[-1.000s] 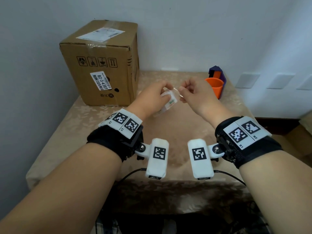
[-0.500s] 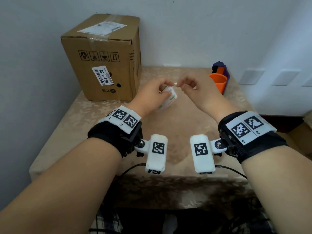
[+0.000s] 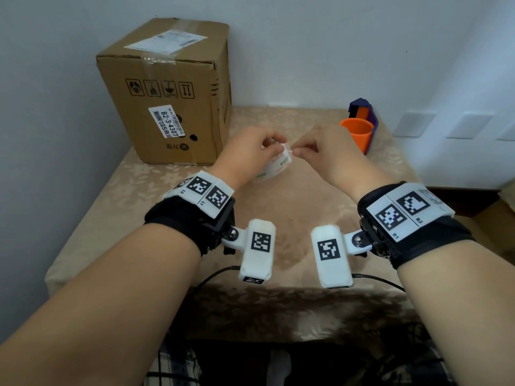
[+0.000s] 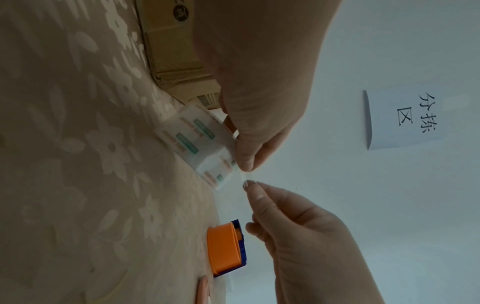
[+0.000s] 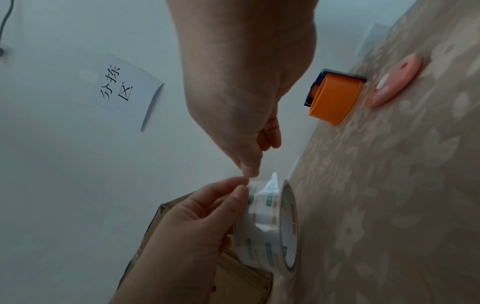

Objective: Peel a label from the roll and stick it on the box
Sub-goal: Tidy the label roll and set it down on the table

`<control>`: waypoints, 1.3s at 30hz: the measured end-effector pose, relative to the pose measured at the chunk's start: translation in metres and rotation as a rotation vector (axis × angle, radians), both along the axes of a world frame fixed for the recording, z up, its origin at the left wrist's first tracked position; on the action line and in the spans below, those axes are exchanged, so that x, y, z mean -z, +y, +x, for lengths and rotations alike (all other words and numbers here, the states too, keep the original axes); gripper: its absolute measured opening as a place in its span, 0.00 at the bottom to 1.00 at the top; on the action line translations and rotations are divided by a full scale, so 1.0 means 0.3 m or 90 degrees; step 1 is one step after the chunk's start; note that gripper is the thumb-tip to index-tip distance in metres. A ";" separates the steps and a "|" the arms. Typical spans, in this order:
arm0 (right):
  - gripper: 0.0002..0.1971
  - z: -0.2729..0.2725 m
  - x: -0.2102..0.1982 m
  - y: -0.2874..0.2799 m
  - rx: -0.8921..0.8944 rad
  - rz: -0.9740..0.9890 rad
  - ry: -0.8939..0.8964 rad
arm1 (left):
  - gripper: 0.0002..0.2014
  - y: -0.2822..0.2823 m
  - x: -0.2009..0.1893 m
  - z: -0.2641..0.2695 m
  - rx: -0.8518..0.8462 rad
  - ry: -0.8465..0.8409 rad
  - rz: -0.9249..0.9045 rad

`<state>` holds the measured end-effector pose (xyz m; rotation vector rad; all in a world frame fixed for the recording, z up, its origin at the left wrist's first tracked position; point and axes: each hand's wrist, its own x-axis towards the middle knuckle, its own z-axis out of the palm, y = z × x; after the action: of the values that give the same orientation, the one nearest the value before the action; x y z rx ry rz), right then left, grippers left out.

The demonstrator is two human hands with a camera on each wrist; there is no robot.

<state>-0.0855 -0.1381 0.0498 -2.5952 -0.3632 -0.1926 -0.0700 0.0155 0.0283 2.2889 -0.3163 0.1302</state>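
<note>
Head view: label roll [image 3: 274,167] held above worktop [image 3: 156,196] centre, in front of cardboard box [image 3: 167,90]. Left hand [image 3: 248,154] curled round roll, thumb + forefinger at its loose end. Right hand [image 3: 320,151] pinches clear label edge [image 4: 242,179], other fingers curled. Orange cup [image 3: 356,133] far right, well apart from box.

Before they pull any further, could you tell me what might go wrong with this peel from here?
1. The right hand pinches only the thin clear end with its fingertips, so it could slip free or fold onto itself.
2. The left hand holds the roll in the air above the table, so a hard pull could twist the roll in its fingers.
3. The box stands apart to the left, so a loose sticky strip could catch on skin during the carry.
</note>
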 end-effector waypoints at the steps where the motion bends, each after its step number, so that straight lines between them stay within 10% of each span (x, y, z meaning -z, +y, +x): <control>1: 0.11 0.000 0.000 0.000 0.011 0.002 0.004 | 0.12 -0.001 -0.001 0.001 0.001 0.000 0.010; 17: 0.09 0.008 -0.013 -0.028 0.057 0.042 0.054 | 0.04 0.004 -0.001 0.004 0.059 0.000 0.042; 30: 0.02 0.001 0.023 0.023 0.050 0.336 0.041 | 0.06 0.009 -0.016 0.010 0.021 0.001 0.002; 39: 0.21 0.004 0.029 0.052 0.032 0.619 0.035 | 0.07 0.024 -0.024 0.002 0.030 -0.009 -0.099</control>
<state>-0.0843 -0.1224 0.0412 -1.6438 -0.1250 -0.2393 -0.0694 0.0226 0.0354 2.1254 -0.3559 0.1424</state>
